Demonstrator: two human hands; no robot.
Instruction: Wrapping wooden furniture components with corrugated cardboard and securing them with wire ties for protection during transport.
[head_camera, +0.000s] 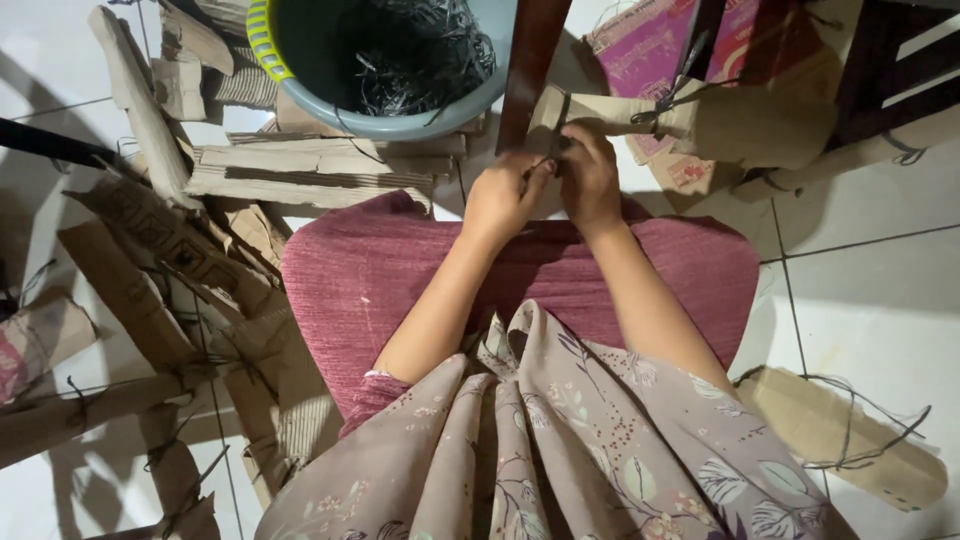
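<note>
Here, nearest the camera, a floral top (560, 450) hangs over a lap in maroon cloth (400, 270), and both forearms run forward and a little inward from it to meet just past the knees. The left hand (505, 195) is curled, its fingertips pinched on a thin dark strap (561, 130) at the near end of a cardboard roll (620, 112). The right hand (590, 175) is closed too, gripping the same end of the roll from the right side, thumb and fingers pressed around the spot where the strap crosses it. The two hands touch or nearly touch; the pictures do not show which.

The roll lies just beyond the knuckles, its long axis running left to right and tilting slightly away on the right. The right hand sits nearer to its body, the left nearer to its free end. Farther right, a knot of dark strap (668, 108) binds the roll where it meets a larger brown piece (770, 125).

Room is tight. A dark wooden post (528, 60) stands upright just left of the roll's end, almost against the left hand. Beyond it, a grey basin (400, 120) holds a tangle of black strapping (420, 45). To the left, flat and rolled cardboard scraps (300, 170) crowd the white tile floor (870, 320). On the right, the floor is more open, with one tied bundle (850, 440) lying near the person's hip.
</note>
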